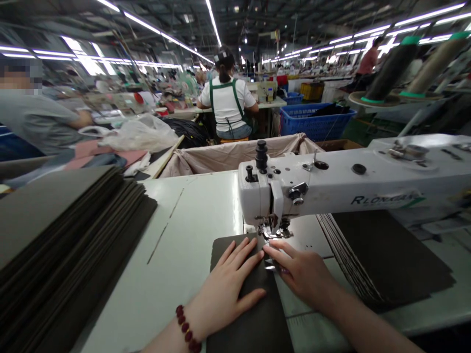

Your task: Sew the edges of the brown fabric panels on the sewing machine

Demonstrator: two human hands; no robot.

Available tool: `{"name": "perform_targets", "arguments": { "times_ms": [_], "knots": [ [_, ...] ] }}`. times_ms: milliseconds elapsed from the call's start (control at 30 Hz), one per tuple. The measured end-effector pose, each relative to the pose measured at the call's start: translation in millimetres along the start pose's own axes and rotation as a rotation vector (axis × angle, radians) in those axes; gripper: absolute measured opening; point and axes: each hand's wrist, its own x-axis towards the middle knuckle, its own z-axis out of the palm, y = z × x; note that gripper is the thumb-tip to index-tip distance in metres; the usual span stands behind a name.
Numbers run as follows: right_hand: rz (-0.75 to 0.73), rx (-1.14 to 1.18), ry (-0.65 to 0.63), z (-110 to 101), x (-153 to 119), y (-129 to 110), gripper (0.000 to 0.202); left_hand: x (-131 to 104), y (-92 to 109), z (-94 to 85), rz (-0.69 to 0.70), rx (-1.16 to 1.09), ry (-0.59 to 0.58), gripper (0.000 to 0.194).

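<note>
Dark grey-brown material is seen first in the head view: a flat panel (253, 328) is laid under the left hand (230, 287), whose fingers are spread and released, flattened on its surface. By the right hand (309, 277), small snips (270, 268) are grasped in curled fingers, the blades (two bright tips) being pointed toward the panel's right edge; whether the panel is touched by those fingertips cannot be told. Just beyond both sets of fingertips, the presser foot (274, 233) of a white sewing machine (331, 181) is placed. Well to the left of the left fingers, a tall stack (73, 230) of similar sheets is piled; to the right of the right fingers, a lower pile (386, 255) is set.
</note>
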Motion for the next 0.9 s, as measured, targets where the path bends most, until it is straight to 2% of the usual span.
{"name": "perform_targets", "arguments": {
  "times_ms": [400,900],
  "knots": [
    [0.008,-0.011,-0.018,2.9,1.0,1.1,0.065,1.7,-2.1,0.8,-0.017,0.01,-0.053,0.067],
    [0.009,-0.033,-0.001,2.1,1.6,-0.1,0.063,3.0,-3.8,-1.2,-0.006,-0.051,-0.025,0.07]
  ]
}}
